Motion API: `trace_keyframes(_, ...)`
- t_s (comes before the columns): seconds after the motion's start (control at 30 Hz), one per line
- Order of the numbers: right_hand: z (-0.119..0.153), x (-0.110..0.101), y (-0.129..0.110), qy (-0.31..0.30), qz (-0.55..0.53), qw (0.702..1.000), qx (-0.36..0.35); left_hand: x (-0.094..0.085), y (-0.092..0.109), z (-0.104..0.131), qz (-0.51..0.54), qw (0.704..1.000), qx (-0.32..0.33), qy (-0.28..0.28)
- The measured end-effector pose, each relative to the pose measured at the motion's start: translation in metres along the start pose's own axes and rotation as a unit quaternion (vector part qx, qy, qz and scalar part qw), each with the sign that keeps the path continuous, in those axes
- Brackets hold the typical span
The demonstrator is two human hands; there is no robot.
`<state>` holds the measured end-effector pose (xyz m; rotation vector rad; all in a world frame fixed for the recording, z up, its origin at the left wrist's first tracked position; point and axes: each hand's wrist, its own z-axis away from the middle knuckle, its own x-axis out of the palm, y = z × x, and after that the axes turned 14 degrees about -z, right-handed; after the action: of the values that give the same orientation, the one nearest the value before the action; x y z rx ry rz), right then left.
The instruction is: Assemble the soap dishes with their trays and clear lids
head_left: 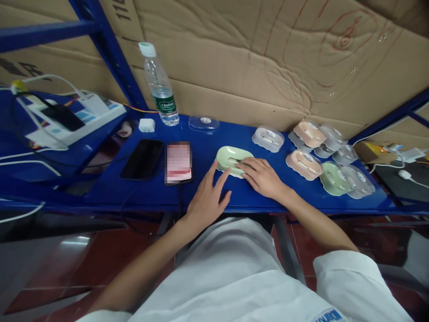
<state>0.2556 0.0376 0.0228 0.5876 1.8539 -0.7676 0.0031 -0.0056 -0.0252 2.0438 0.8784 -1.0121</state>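
Note:
A pale green soap dish (229,154), shallow and oval with a slot in its bottom, lies uncovered on the blue table. My left hand (208,197) is open at its near left side; the fingers are spread, with the forefinger at the dish's left end. Over the right end rests my right hand (263,175), its fingers close together and bent down into the dish, gripping it at the near right side. A dark strip shows at these fingertips, too small to make out. Behind the dish lies a clear plastic lid (203,124) with a round sticker.
Several lidded soap dishes stand right: a whitish one (268,138), a peach one (304,164), a green one (335,179) and a stacked peach one (309,133). Left are a lit phone (178,163), a dark phone (142,158), a water bottle (161,89) and a power strip (77,123).

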Motion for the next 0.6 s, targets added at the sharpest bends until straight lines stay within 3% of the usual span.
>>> trace_keyframes(0.2, -0.013, 0.002, -0.016, 0.019, 0.045, 0.998, 0.048, -0.003, 0.000, 0.001, -0.009, 1.000, -0.002, -0.005)
trace_keyframes(0.6, -0.005, 0.014, -0.021, 0.008, 0.025, 0.999, -0.030, 0.001, 0.001, 0.002, -0.056, 0.998, -0.028, 0.016)
